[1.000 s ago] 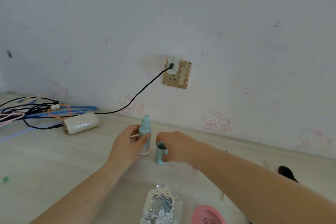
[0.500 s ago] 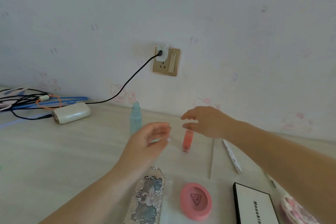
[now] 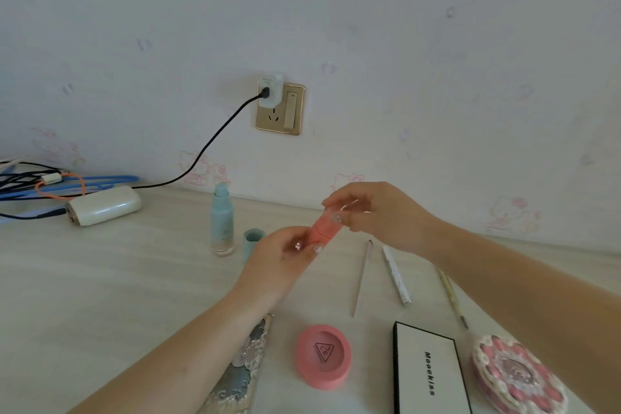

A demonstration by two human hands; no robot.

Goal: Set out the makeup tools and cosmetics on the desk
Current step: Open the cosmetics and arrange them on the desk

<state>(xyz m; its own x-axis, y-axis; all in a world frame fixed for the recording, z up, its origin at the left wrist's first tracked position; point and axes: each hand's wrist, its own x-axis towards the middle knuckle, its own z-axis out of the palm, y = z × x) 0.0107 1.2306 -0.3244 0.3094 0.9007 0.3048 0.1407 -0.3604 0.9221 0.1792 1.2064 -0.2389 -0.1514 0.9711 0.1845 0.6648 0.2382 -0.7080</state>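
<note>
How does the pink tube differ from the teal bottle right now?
The small pink tube is off the desk, tilted, pinched between the left hand and the right hand; the taller pale teal bottle stands upright on the desk, untouched. The teal bottle's cap stands beside it; whether the pink tube is capped is unclear. Both are slim cosmetics.
</note>
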